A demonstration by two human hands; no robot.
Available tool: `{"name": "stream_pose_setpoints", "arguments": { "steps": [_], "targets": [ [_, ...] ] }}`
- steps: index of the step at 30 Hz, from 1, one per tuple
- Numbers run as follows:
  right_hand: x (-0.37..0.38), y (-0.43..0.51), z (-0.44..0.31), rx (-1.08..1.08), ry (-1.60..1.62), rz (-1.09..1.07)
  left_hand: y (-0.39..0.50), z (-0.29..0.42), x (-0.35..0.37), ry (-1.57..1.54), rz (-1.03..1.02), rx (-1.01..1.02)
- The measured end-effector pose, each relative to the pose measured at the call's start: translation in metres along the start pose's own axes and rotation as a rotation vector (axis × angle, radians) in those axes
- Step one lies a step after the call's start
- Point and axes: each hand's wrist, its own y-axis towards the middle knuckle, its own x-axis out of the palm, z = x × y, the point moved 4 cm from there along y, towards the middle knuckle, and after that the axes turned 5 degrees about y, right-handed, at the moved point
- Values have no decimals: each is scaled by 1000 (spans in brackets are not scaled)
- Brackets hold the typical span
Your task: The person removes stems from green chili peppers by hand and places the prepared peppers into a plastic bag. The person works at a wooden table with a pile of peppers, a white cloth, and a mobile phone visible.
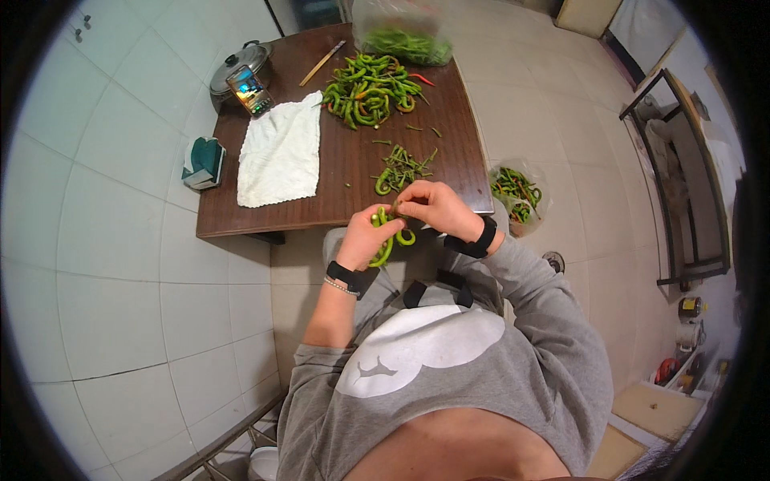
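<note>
Several curled green chili peppers (383, 252) are in my left hand (364, 237), held just off the front edge of the wooden table. My right hand (439, 208) meets the left at the upper end of these peppers, thumb and forefinger pinched together at a brownish pepper or stem; which of the two I cannot tell. Just beyond my fingers lies a small heap of cut-off green stems (406, 168) with a curled pepper beside it. Farther back sits a large pile of green peppers (373, 90), with a red one (422, 79) at its right side.
On the table (349, 210) are a white cloth (283, 156), chopsticks (322, 63), a propped phone (249, 90), a lidded pot (243, 63) and a bag of green vegetables (406, 45). A tissue box (204, 162) stands at the left edge. A plastic bag of peppers (517, 192) is at right, below table height.
</note>
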Motion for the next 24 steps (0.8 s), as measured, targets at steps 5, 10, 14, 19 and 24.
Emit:
{"name": "stream_pose_setpoints", "arguments": {
  "steps": [5,10,14,19,24],
  "targets": [
    [8,0,-10,-145,-250,9,-2,3,2,84,-6,47],
    [12,-2,-15,-261,-352,-6,-1,0,2,146,-18,37],
    [14,-5,-15,-292,-390,9,-1,-3,3,131,-40,27],
    [13,-4,-16,-293,-435,79,-2,-2,2,128,26,71],
    [8,-5,-11,-165,-342,94,-5,-1,1,137,58,97]
  ]
}}
